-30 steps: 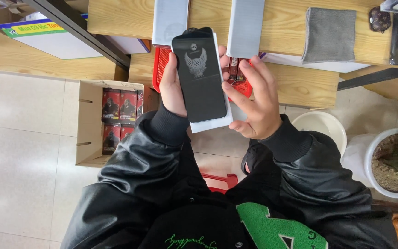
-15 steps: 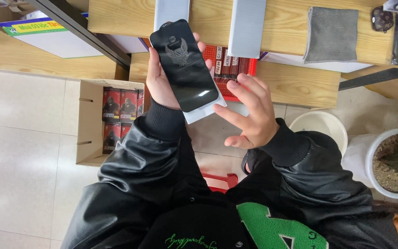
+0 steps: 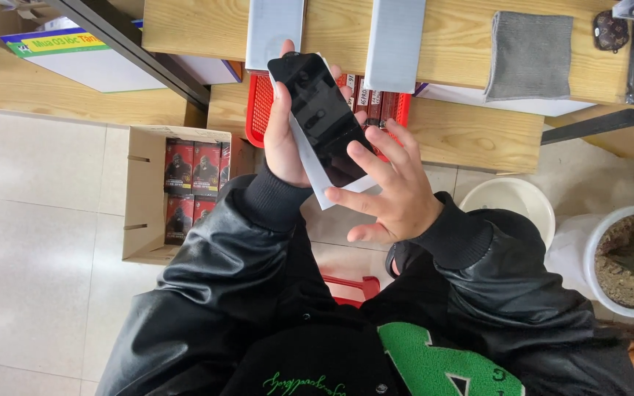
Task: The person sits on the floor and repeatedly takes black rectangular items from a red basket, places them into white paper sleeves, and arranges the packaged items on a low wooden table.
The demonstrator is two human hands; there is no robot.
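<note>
In the left hand [image 3: 282, 139], a glossy black glass sheet [image 3: 323, 117]

A phone-accessory shop: wooden counter [image 3: 471, 44], carton [image 3: 148, 198] of boxed stock [image 3: 192, 176], tiled floor.

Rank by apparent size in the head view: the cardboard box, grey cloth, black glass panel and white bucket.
1. Cardboard box
2. Grey cloth
3. Black glass panel and white bucket: unsure, since the panel is nearer the camera and the bucket partly hidden.
</note>
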